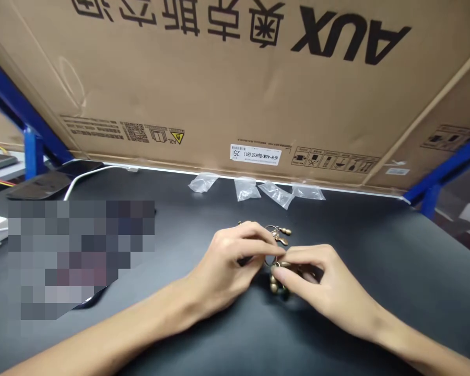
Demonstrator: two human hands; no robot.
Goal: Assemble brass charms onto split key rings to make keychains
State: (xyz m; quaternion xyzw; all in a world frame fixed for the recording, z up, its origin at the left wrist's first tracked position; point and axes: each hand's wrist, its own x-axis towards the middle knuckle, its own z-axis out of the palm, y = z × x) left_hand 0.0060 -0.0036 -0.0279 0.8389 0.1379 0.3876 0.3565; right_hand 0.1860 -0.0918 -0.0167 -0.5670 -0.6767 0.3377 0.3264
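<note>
My left hand (235,258) pinches a thin metal key ring (268,263) just over the black tabletop. From the right, my right hand (325,282) grips brass-coloured charms (274,284) beside that ring, thumb in front and fingers behind. Both sets of fingertips nearly meet, and they hide part of the ring and charms. Rounded, bead-like shapes hang below my right thumb, slightly blurred. Just beyond my fingers lies another key ring with small brass charms (282,240), partly covered by my left hand.
Several small clear plastic bags (247,189) lie along the back edge. Behind them stands a large cardboard box (219,94) between blue metal posts (33,151). At left are a dark phone-like device (39,185), a white cable (82,175) and a pixelated patch covering something.
</note>
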